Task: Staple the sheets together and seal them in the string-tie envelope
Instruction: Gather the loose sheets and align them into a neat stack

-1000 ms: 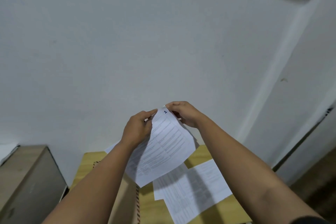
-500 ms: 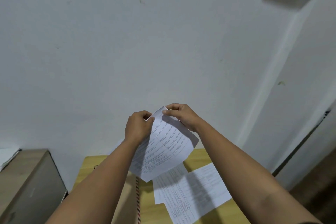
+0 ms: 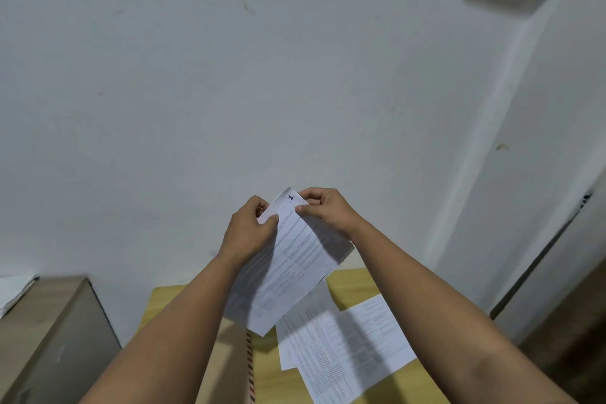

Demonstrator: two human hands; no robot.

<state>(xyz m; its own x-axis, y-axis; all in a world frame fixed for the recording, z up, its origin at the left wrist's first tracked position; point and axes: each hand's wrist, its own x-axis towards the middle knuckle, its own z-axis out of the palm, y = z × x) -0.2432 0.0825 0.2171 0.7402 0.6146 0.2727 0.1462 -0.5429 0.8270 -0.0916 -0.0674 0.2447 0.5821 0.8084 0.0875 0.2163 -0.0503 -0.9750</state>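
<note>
Both hands hold a small stack of printed white sheets (image 3: 292, 266) up in the air above the wooden table (image 3: 354, 282). My left hand (image 3: 249, 229) pinches the stack's upper left edge. My right hand (image 3: 323, 208) pinches the top corner, beside a handwritten "1". More printed sheets (image 3: 341, 344) lie loose on the table below. A brown envelope (image 3: 226, 367) with a red-striped edge lies under my left forearm, mostly hidden. No stapler is visible.
A plain white wall fills most of the view. A cardboard box (image 3: 49, 331) stands to the left of the table, with white paper (image 3: 13, 289) on top. A white door frame and dark floor are at the right.
The view has tilted slightly. My hands have shifted their grip on the top of the stack, uncovering the "1" corner that was hidden half a second ago. The sheets on the table have not moved.
</note>
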